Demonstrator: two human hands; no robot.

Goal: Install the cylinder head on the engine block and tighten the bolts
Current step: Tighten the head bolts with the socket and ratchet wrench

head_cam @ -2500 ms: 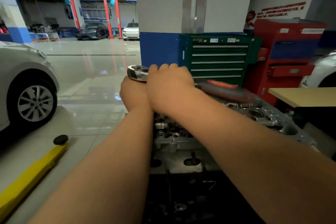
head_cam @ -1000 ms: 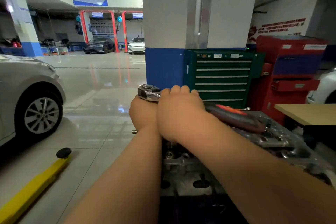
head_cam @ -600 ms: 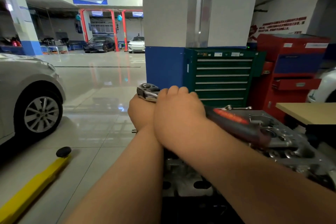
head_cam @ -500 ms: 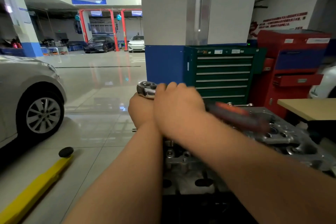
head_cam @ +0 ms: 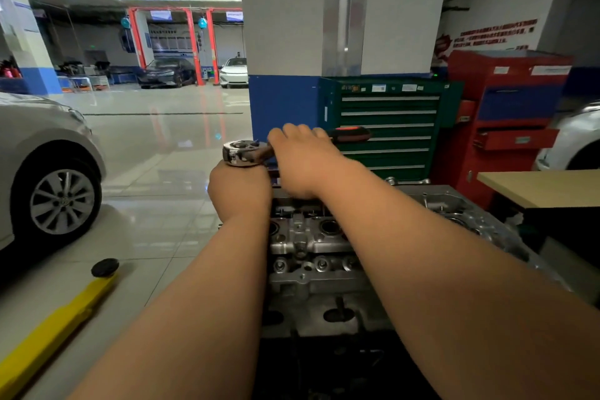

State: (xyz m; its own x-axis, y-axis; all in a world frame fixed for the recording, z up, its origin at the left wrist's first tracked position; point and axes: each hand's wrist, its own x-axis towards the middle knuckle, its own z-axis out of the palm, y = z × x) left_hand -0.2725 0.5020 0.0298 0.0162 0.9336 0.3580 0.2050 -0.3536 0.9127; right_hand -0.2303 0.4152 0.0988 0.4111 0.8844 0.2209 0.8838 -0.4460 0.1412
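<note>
The person leans over the cylinder head (head_cam: 311, 250), which sits low in front of them, top face up, with its caps and round bores showing. Both forearms reach out across it. Over its far end the right hand (head_cam: 302, 162) is wrapped over the ratchet (head_cam: 242, 153), fingers curled round the shaft just behind the chrome end, and the red-and-black grip pokes out past the knuckles to the right. The ratchet lies about level. The left hand (head_cam: 240, 195) is balled up straight under the chrome end, touching it (only its back shows, so I cannot tell whether it clasps anything there). What lies beneath the cylinder head is too dark to make out.

Behind them a green tool chest (head_cam: 389, 127) stands against a white and blue pillar (head_cam: 282, 26), with a red cabinet (head_cam: 509, 97) just beside it on the right. A tan tabletop (head_cam: 545, 187) juts in at the right edge. Off to the left a silver car (head_cam: 42, 146) is parked on the glossy floor (head_cam: 156, 146), and a yellow arm (head_cam: 48, 338) with a black pad lies near it. Two more cars (head_cam: 165, 71) sit far back by red posts (head_cam: 193, 45).
</note>
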